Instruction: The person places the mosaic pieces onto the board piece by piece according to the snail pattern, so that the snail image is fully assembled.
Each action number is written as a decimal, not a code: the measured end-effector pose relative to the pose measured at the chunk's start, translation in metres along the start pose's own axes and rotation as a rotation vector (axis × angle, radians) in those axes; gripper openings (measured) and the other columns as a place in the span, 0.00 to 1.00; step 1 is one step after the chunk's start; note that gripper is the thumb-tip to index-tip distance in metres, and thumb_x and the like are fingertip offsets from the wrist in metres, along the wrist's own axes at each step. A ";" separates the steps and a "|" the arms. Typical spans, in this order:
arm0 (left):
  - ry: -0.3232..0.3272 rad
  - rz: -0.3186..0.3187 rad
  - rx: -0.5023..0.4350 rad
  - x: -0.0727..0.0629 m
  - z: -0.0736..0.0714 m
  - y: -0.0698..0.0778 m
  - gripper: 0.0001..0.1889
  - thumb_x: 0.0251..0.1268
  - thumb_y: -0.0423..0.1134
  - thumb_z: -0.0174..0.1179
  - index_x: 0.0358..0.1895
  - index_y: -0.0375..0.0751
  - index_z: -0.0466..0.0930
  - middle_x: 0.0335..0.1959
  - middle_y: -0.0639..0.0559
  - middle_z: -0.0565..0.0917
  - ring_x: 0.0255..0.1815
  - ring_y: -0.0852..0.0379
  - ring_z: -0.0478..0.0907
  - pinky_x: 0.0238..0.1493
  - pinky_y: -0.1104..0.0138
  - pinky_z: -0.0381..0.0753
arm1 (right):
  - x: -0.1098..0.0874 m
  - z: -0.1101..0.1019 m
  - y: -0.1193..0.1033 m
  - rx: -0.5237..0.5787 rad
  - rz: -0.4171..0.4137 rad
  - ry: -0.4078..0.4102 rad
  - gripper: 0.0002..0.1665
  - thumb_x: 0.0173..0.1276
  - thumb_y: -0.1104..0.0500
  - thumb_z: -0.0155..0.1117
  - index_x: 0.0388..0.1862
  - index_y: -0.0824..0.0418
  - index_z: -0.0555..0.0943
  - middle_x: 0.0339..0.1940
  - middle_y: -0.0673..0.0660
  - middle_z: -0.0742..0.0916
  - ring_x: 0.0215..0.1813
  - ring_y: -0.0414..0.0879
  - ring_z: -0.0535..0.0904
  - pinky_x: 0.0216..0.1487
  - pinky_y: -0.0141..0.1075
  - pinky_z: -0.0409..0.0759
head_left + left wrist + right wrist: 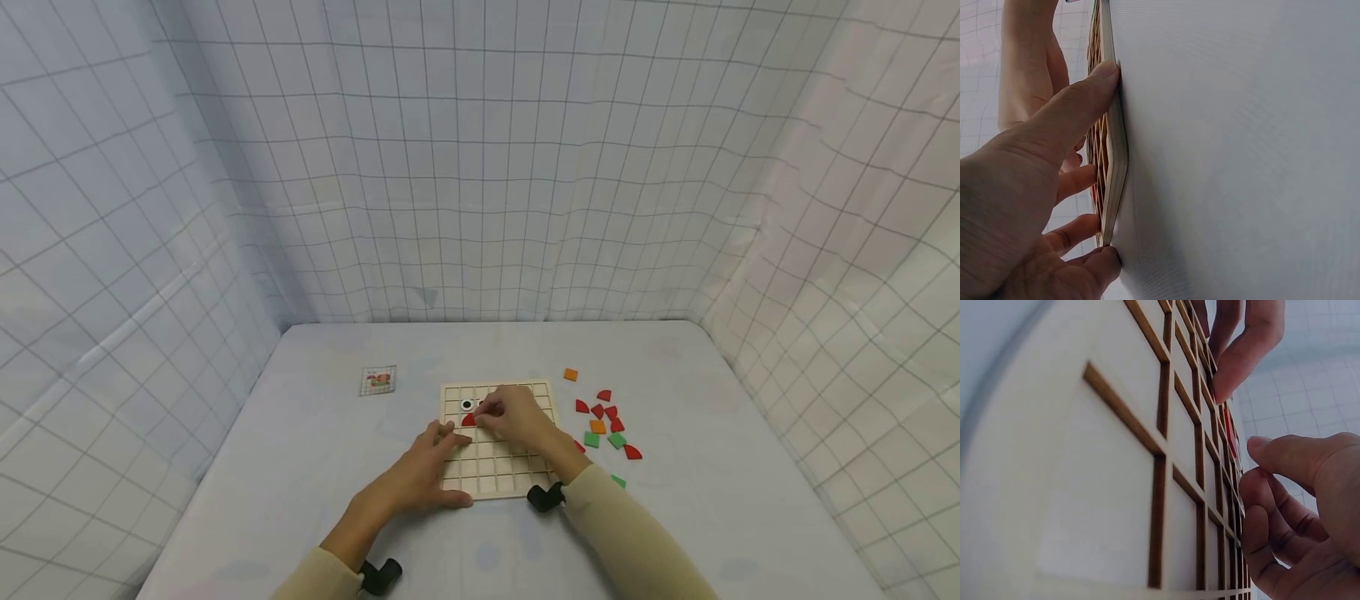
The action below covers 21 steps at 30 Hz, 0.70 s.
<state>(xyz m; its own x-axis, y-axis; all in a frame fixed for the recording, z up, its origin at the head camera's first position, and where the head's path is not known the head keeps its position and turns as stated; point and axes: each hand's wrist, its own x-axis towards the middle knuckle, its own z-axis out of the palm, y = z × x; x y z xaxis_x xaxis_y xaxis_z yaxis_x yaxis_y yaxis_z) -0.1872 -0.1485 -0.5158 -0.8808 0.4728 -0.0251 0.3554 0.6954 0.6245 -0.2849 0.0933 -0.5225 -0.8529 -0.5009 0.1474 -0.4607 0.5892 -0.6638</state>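
Note:
A pale wooden grid board (497,486) lies on the table under both hands. My left hand (422,473) is spread at its near left corner, the thumb along the near edge and other fingers on or beside the grid. In the left wrist view the thumb (1075,109) presses the board's side. Over the upper rows is my right hand (516,414), its thumb and fingertips drawn together low over the cells; I cannot tell whether a piece is between them. Beside these fingertips sits a red quarter-round piece (468,420). An eye piece (467,405) lies above it; a second is partly covered.
Loose red quarter-rounds (633,452), green squares (592,439) and orange squares (571,375) are scattered right of the board. A small picture card (378,380) lies at the back left. Gridded white cloth (495,167) hangs round the table's back and sides.

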 end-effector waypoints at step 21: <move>-0.026 -0.083 0.087 0.003 -0.001 0.006 0.62 0.59 0.58 0.92 0.91 0.36 0.67 0.86 0.32 0.69 0.85 0.30 0.72 0.84 0.37 0.77 | -0.035 -0.053 0.042 -0.062 0.057 0.113 0.03 0.82 0.60 0.80 0.45 0.56 0.97 0.44 0.51 0.95 0.40 0.37 0.84 0.44 0.31 0.84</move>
<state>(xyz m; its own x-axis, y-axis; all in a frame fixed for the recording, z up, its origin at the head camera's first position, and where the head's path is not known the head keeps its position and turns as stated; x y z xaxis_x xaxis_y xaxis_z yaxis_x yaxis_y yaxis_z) -0.1877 -0.1437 -0.5117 -0.9002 0.4249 -0.0952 0.3084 0.7765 0.5494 -0.2876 0.1691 -0.5165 -0.8988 -0.3930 0.1944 -0.4218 0.6544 -0.6276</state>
